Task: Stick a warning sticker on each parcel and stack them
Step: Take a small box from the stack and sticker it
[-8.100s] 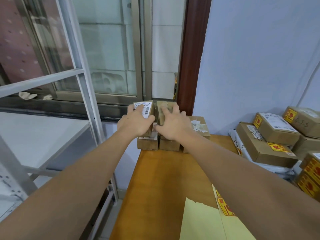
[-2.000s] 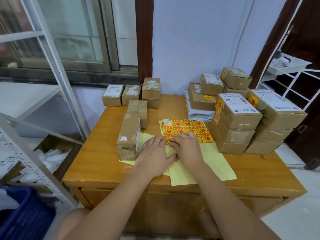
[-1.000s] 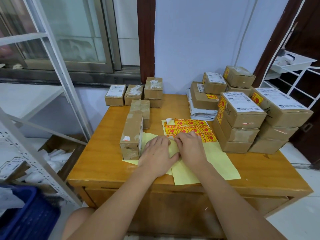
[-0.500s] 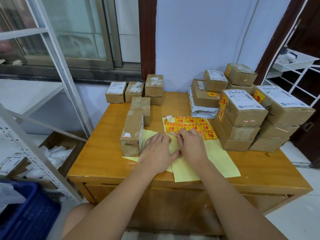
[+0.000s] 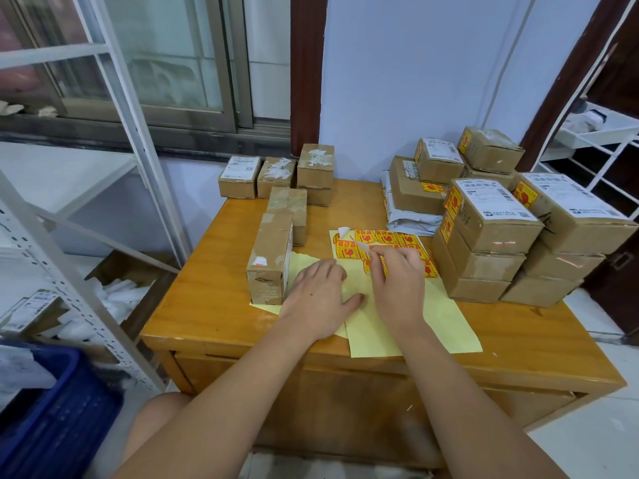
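1. My right hand (image 5: 397, 281) is curled, thumb and forefinger pinching a yellow-and-red rectangular warning sticker (image 5: 375, 266) at the near edge of the printed rows. My left hand (image 5: 320, 295) lies flat with fingers spread, pressing down the pale yellow glossy backing sheet (image 5: 415, 326).

2. To peel well, I judge I should lift low and slow, pulling towards six o'clock, and keep the flat palm close to the peel so the slick sheet does not rise with it.

3. I should hold only a corner, so the glue side stays clean and does not fold on itself; one corner of the sheet at eleven o'clock already curls up white.

4. The likely target is the tall brown cardboard parcel (image 5: 271, 259) standing at nine o'clock of my left hand, just beside it, its foot on the sheet's edge. Its tape-wrapped faces look smooth; I would press the sticker on from the middle outwards.

5. More bare small brown boxes (image 5: 276, 174) sit at twelve o'clock by the wall.

6. At three o'clock the stickered stack of brown cartons (image 5: 491, 233) with white shipping labels rests on the varnished orange wooden table (image 5: 214, 316); the finished parcel probably goes there.
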A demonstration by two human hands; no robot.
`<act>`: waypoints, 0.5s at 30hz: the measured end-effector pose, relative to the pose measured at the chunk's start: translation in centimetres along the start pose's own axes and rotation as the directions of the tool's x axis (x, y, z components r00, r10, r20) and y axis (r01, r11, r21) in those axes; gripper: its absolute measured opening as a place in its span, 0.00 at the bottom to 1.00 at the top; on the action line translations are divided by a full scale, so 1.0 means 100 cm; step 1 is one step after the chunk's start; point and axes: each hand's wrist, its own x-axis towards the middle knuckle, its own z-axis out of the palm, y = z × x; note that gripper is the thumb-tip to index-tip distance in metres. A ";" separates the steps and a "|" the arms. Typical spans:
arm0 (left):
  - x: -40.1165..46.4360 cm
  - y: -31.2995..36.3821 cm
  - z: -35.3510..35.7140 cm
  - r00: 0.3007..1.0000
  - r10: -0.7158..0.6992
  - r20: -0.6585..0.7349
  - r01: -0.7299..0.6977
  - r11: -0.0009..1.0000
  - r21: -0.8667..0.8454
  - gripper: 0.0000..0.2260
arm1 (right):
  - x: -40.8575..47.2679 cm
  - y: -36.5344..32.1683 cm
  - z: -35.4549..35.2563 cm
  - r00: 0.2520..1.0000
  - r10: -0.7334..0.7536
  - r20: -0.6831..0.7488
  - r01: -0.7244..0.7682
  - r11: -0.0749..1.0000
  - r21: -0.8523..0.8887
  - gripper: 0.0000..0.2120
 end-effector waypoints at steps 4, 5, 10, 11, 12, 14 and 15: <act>-0.006 0.003 -0.008 0.993 0.018 -0.121 -0.045 0.972 -0.229 0.15 | -0.001 0.002 0.001 0.997 -0.068 -0.036 0.069 0.998 0.011 0.05; -0.009 0.005 -0.012 0.986 -0.041 -0.164 -0.017 0.941 -0.339 0.13 | -0.002 0.002 0.001 0.995 -0.087 -0.042 0.087 0.996 0.009 0.06; -0.010 0.013 -0.027 0.947 -0.234 -0.219 0.034 0.753 -0.657 0.13 | -0.002 0.005 0.006 0.967 -0.247 -0.056 0.246 0.969 -0.018 0.08; -0.009 0.014 -0.029 0.949 -0.237 -0.206 0.033 0.728 -0.684 0.13 | -0.002 0.005 0.007 0.955 -0.288 -0.066 0.286 0.958 -0.031 0.08; -0.007 0.015 -0.031 0.953 -0.235 -0.189 0.035 0.708 -0.705 0.13 | -0.002 0.005 0.007 0.945 -0.318 -0.077 0.316 0.948 -0.042 0.08; -0.006 0.016 -0.034 0.963 -0.218 -0.160 0.041 0.703 -0.710 0.15 | -0.002 0.004 0.007 0.929 -0.356 -0.103 0.351 0.934 -0.062 0.06; -0.006 0.017 -0.036 0.968 -0.209 -0.142 0.052 0.714 -0.698 0.16 | -0.002 0.003 0.006 0.923 -0.368 -0.114 0.362 0.930 -0.066 0.05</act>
